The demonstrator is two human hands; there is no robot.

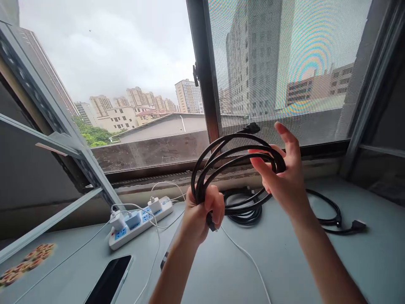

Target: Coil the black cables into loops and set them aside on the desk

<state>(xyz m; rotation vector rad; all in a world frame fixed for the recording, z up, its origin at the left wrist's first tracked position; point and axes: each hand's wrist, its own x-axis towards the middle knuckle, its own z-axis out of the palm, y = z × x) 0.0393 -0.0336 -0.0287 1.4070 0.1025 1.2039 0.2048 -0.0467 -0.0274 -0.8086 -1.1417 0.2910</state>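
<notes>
A black cable [200, 185] is gathered in several loose loops, held up above the table in front of the window. My left hand [204, 215] is closed around the left side of the loops, and a connector end [211, 221] sticks out below its fingers. On the right side, the loops rest in the grip of my right hand [283, 177], whose index finger points up while the thumb reaches inside the coil. The other plug [252, 128] of the cable stands out at the top of the loops.
Behind my hands lies another coiled black cable [247, 218]. A third black cable [330, 221] with a plug is at the right. Left are a white power strip [142, 223] with chargers and white cords, and a phone [109, 280]. A metal shelf frame [91, 169] stands by the window.
</notes>
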